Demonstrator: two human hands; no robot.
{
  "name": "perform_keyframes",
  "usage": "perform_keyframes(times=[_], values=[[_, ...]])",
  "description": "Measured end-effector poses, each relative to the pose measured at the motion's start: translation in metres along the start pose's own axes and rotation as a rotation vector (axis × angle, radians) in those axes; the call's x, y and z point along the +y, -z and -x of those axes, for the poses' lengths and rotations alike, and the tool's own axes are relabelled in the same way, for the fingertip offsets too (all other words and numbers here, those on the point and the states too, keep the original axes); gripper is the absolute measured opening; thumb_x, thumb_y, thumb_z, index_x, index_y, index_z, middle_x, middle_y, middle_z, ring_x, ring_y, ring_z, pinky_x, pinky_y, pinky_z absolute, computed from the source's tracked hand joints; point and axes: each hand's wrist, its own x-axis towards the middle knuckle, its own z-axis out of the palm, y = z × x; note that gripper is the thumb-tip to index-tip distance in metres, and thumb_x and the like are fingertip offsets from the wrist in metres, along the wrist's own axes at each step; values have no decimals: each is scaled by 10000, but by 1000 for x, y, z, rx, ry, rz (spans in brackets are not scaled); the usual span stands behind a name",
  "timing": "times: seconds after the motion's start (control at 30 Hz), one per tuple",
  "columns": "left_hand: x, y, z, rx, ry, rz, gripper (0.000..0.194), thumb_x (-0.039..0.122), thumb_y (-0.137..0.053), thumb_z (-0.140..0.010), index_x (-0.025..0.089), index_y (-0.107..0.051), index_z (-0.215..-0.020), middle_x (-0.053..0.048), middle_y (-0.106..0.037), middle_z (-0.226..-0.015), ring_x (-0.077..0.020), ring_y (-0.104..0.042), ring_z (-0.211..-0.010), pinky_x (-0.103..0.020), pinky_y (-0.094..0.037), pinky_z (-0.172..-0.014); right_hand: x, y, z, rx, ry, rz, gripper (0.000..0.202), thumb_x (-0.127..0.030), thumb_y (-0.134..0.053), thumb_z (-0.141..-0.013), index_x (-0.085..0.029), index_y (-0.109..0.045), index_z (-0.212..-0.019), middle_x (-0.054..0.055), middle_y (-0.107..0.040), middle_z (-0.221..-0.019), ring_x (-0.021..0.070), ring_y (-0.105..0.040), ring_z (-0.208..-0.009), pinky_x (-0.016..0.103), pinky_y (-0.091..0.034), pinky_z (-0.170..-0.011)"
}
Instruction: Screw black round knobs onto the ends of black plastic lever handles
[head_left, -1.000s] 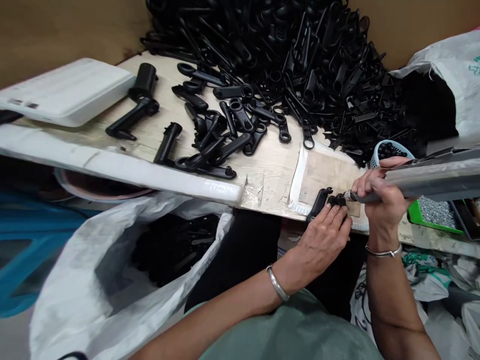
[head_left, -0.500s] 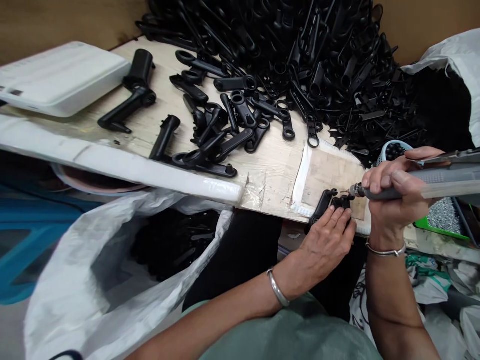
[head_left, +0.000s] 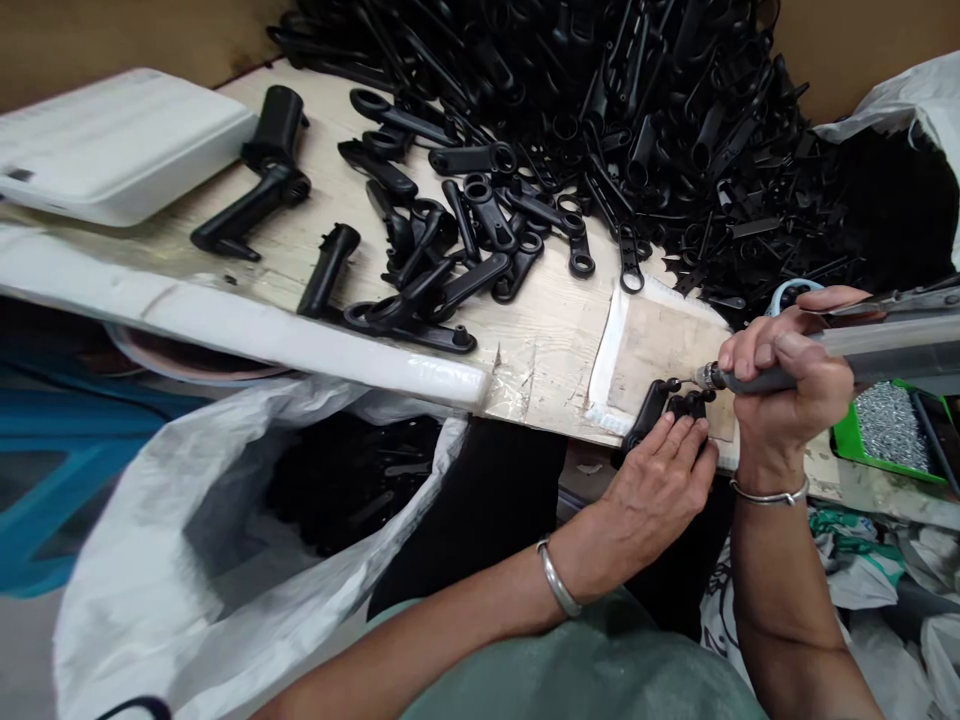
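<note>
My left hand (head_left: 660,475) is closed over a black plastic part (head_left: 645,415) at the table's front edge, its fingers pressing the part down. My right hand (head_left: 795,370) grips a grey power screwdriver (head_left: 892,350), held nearly level. The screwdriver's metal chuck (head_left: 705,376) points left, and its thin bit reaches the upper end of the black part. How deep the bit sits is too small to tell. Under the part lies a worn tan board (head_left: 660,345) with white edging. Part of the black piece is hidden beneath my left fingers.
A large heap of black plastic parts (head_left: 570,110) covers the back of the table, with several loose ones in front. A green tray of small screws (head_left: 892,425) sits at the right. A white box (head_left: 120,145) stands at the left, above an open white sack (head_left: 180,560) of black pieces.
My right hand has moved slightly left with the screwdriver, and its bit now meets the black part's upper end. My left hand stays on the part. The whole view has shifted a little.
</note>
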Motion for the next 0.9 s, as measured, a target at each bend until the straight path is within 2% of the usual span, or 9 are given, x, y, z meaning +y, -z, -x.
perform_keyframes(times=[0.2, 0.37, 0.5, 0.73, 0.9], values=[[1, -6, -2, 6, 22, 31, 393, 201, -434, -997, 74, -530, -1356, -164, -537, -1444, -250, -511, -1349, -398, -346, -1191, -2, -3, 0, 16, -51, 31, 210, -183, -630, -636, -253, -540, -813, -127, -444, -461, 96, -397, -330, 267, -399, -375], [-1, 6, 0, 25, 5, -19, 382, 196, -441, -991, 67, -551, -1332, -163, -570, -1412, -239, -529, -1332, -388, -351, -1187, -4, -7, 3, 41, -63, 46, 175, -189, -617, -663, -259, -519, -789, -118, -437, -466, 96, -387, -340, 266, -379, -380], [-1, 11, 3, 47, 6, -60, 402, 199, -428, -1000, 70, -521, -1369, -157, -542, -1441, -226, -498, -1361, -374, -347, -1191, -2, -8, 2, 26, -90, 97, 187, -233, -636, -660, -266, -498, -782, -119, -397, -447, 108, -378, -325, 276, -370, -362], [1, -11, 1, 17, 8, 43, 400, 195, -416, -995, 73, -530, -1358, -166, -540, -1441, -266, -501, -1357, -414, -334, -1198, -1, -9, 4, 3, -44, 44, 251, -94, -565, -629, -268, -513, -803, -125, -429, -475, 99, -400, -331, 259, -365, -380], [2, -16, 1, 19, 2, 56, 408, 192, -421, -994, 66, -514, -1371, -180, -526, -1449, -275, -497, -1359, -430, -343, -1191, 1, -5, 4, 1, -118, 66, 187, -169, -567, -630, -260, -454, -748, -116, -397, -455, 101, -385, -343, 269, -363, -407]])
